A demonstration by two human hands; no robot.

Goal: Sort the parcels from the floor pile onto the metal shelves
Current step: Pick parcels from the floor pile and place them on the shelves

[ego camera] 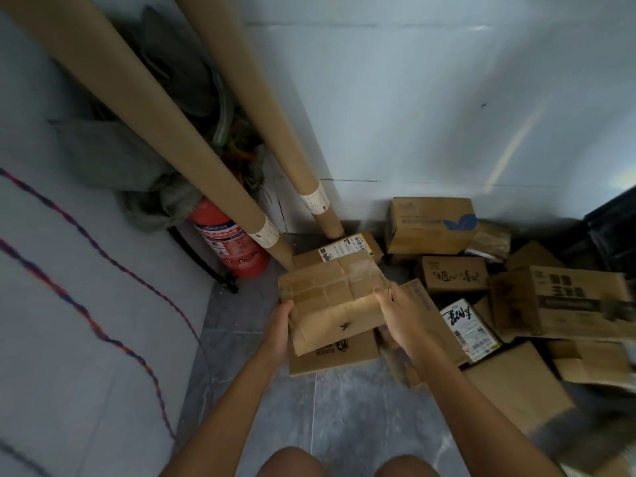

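Gripping one parcel (330, 294) at centre frame, my hands clasp its sides: left hand (280, 325) on the left edge, right hand (395, 311) on the right. I judge the sorting barely started. The pile (481, 304) at right holds at least ten boxes; blur prevents an exact count. No shelves show plainly. Farther off stand two tubes (144, 125) and one extinguisher (230, 242).

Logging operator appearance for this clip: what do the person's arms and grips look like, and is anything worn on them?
Nothing worn is visible. The left grip and right grip are bare hands, with no gloves, rings or tape to be seen. The left forearm and right forearm are bare down to the frame edge: no sleeves, watch, bands or cables.
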